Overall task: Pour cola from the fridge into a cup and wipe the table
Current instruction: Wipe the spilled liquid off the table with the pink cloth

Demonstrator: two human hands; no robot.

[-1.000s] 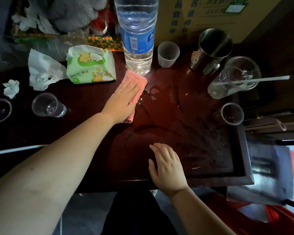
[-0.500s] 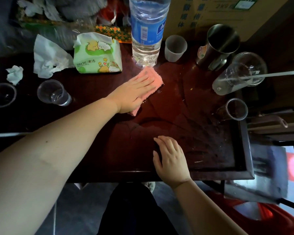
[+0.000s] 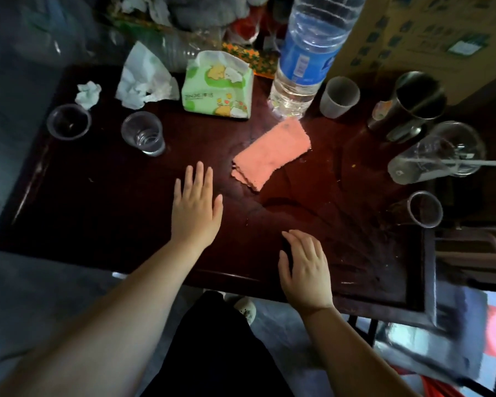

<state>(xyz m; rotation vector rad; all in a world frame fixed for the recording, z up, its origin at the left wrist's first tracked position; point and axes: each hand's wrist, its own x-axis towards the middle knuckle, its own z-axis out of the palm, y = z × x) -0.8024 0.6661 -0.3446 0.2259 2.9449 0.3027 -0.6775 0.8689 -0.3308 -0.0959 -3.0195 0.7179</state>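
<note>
Wood, dark and reddish with a raised rim, makes up the low table (image 3: pixel 98 202) that fills the head view, and a wet film (image 3: pixel 292 204) shines on it right of the middle. The pink cloth (image 3: pixel 271 156) lies folded on the table at the far edge of that wet patch, just in front of the big water bottle (image 3: pixel 304 58), and neither of my hands is on it. My left hand (image 3: pixel 196 209) is spread flat, fingers straight and a little apart, holding nothing, near and left of the cloth; whether the palm touches the wood I cannot tell. My right hand (image 3: pixel 305 273) rests by the near rim with its fingers loosely bent, gripping nothing. Along the far side are a green tissue pack (image 3: pixel 218 87), crumpled tissues (image 3: pixel 145 78) and a white cup (image 3: pixel 338 97); two clear cups (image 3: pixel 143 133) stand at the left. On the right are a steel mug (image 3: pixel 413 101), a cluster of clear glasses (image 3: pixel 435 156) with a white stick across them, and a clear cup (image 3: pixel 423 209) whose contents are too dark to make out. A cardboard box (image 3: pixel 427 32) rises behind, the bottle's top is cut off, and the floor around is dim and blurred.
</note>
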